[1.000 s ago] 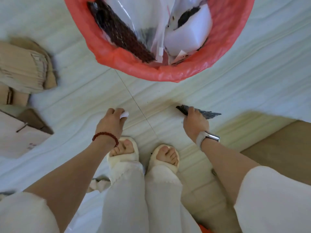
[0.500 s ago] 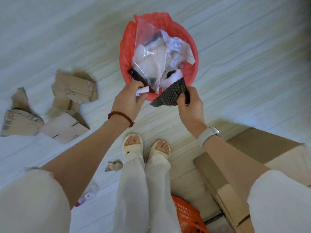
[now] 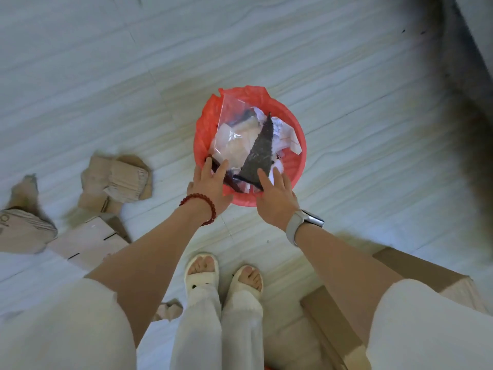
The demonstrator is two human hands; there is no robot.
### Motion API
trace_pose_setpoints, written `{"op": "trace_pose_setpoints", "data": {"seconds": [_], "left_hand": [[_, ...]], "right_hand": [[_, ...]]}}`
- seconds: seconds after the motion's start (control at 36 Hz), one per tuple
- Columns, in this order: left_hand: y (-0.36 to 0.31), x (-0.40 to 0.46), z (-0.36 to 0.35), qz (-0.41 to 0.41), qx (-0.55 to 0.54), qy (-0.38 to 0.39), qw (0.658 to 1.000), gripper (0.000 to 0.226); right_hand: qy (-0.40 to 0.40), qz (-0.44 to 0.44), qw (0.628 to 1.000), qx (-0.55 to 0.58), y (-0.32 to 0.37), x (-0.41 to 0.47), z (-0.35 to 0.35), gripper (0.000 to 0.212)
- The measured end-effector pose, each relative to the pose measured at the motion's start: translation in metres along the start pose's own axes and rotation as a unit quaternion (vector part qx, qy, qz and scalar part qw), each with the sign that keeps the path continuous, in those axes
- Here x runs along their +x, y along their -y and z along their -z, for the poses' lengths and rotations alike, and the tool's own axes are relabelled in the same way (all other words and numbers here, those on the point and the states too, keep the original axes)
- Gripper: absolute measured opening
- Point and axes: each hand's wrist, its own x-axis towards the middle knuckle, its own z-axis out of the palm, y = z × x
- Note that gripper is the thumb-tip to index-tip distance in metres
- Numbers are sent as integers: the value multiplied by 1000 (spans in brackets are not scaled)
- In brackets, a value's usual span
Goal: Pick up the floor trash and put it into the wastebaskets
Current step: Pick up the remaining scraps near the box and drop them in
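A red-lined wastebasket (image 3: 298, 145) stands on the pale floor ahead of my feet. It holds a clear plastic bag (image 3: 234, 140), white paper scraps and a dark triangular piece of trash (image 3: 260, 153) lying on top. My left hand (image 3: 210, 185) hovers over the basket's near left rim with fingers straight and nothing in it. My right hand (image 3: 276, 196) is spread over the near right rim, fingertips close to the dark piece, holding nothing.
Crumpled cardboard pieces (image 3: 117, 177) and a flattened box (image 3: 88, 241) lie on the floor to the left. A small crumpled scrap (image 3: 168, 311) sits beside my left leg. A large cardboard box (image 3: 346, 316) stands at the lower right.
Both hands rose from the floor to the basket and let go. The dark piece left my right hand and the small white scrap left my left; the dark piece now lies in the basket.
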Motion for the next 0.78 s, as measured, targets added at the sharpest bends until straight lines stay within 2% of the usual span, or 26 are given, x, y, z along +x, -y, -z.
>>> {"op": "trace_pose_setpoints", "data": {"seconds": [0.08, 0.22, 0.56, 0.78], "left_hand": [[1, -22, 13, 35, 0, 6, 999, 70], [-17, -58, 61, 42, -111, -43, 992, 61], [-116, -143, 262, -29, -194, -133, 971, 45], [-174, -153, 370, -8, -244, -220, 945, 42]], "right_hand": [[19, -22, 997, 71, -2, -15, 6, 54], [10, -53, 973, 226, 13, -73, 53, 37], [-60, -35, 948, 311, 88, -171, 236, 28], [-90, 72, 923, 368, 134, -182, 371, 28]]}}
